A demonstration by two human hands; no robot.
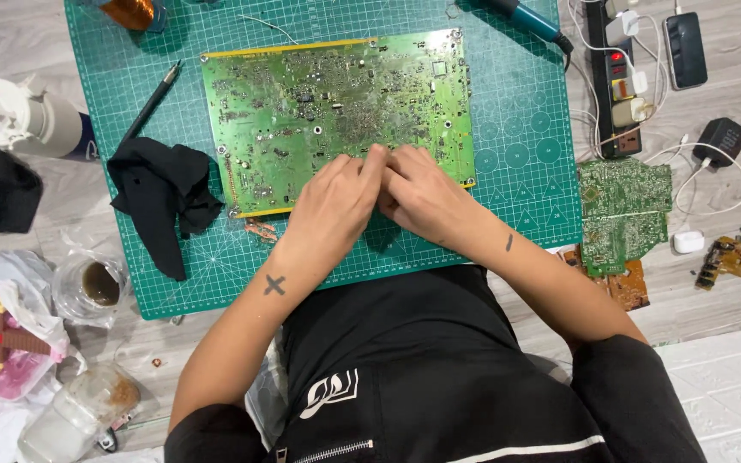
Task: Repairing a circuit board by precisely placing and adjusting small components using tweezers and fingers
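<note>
Head view shows the green circuit board (336,116) lying flat on the cutting mat (525,206), long axis running left-right, as left hand (332,210) and right hand (422,197) pinch narrowly together at its near edge, black cloth (160,193) lying left of them.

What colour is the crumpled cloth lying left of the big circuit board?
Black. The cloth lies on the green cutting mat, clearest in the head view.
</note>
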